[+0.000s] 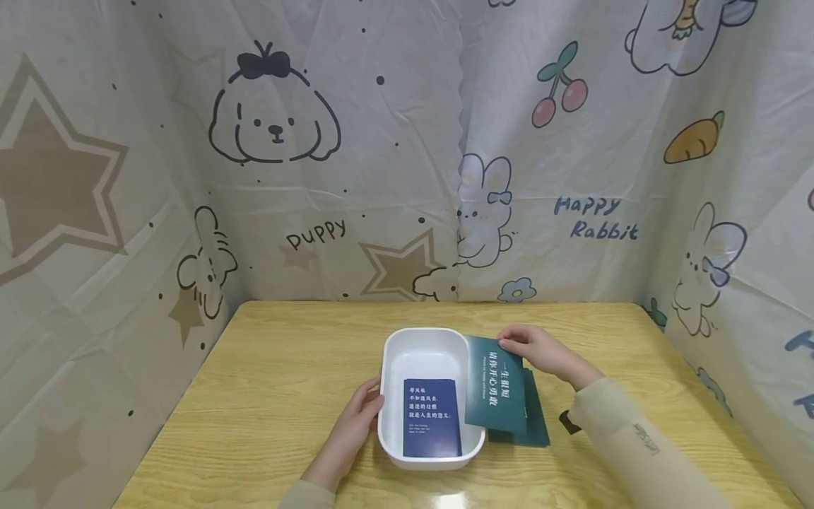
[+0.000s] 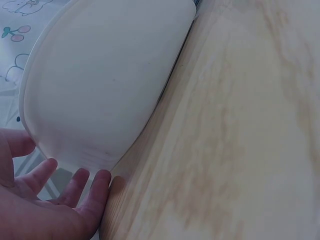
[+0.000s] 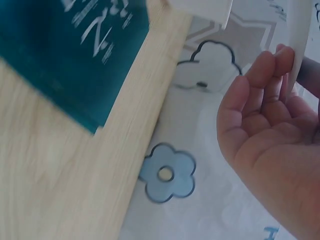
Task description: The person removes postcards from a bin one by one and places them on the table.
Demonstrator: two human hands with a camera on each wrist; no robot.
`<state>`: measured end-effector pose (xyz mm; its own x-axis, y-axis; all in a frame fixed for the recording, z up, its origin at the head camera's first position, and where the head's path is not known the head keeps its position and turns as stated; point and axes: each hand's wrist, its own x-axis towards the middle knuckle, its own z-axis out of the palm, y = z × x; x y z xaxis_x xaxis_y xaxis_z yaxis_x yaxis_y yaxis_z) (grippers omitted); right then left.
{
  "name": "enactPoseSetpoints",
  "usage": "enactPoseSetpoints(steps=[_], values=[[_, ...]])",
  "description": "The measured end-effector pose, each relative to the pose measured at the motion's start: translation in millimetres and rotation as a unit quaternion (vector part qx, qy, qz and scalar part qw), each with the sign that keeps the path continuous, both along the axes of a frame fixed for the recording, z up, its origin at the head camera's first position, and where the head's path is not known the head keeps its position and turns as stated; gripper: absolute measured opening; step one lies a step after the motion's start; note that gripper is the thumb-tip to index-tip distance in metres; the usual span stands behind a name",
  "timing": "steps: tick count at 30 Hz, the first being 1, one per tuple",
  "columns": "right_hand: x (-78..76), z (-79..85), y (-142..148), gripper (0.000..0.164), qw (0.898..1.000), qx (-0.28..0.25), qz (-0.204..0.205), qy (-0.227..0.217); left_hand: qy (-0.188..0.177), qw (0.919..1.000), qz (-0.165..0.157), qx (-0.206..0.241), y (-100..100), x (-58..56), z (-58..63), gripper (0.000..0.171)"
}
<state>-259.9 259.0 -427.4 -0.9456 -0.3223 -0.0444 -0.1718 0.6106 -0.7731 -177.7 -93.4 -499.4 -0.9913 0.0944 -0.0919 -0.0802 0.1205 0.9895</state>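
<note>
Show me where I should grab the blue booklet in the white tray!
I'd grab the blue booklet by its far short edge, reaching down from above and from the far end of the white tray. Bare tray floor shows beyond that edge, so your fingertips should have room there. The near edge sits close to the tray wall, so it's probably harder to pinch.

Both sleeves are pale beige. The left sleeve (image 1: pixel 310 495) shows only its plain end, at the wrist of the bare left hand (image 1: pixel 356 424). The right sleeve (image 1: pixel 636 466) shows more length, with a plain cuff (image 1: pixel 591 403) and small dark lettering (image 1: pixel 646 439), too blurred to read. Just beside that cuff sits a small black piece (image 1: pixel 570 422); whether it is worn is unclear.
</note>
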Motion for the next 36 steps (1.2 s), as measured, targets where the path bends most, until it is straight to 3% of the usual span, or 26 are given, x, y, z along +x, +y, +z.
enactPoseSetpoints(steps=[15, 36], values=[[-2.8, -11.3, 39.0, 0.028, 1.000, 0.018, 0.000, -0.017, 0.002, 1.0000, 0.002, 0.003, -0.6, -1.3, -2.5, 0.048], [-12.2, -34.1, 36.1, 0.023, 0.998, 0.059, 0.007, 0.000, 0.000, 1.0000, 0.000, -0.003, -0.1, -0.1, -0.5, 0.048]])
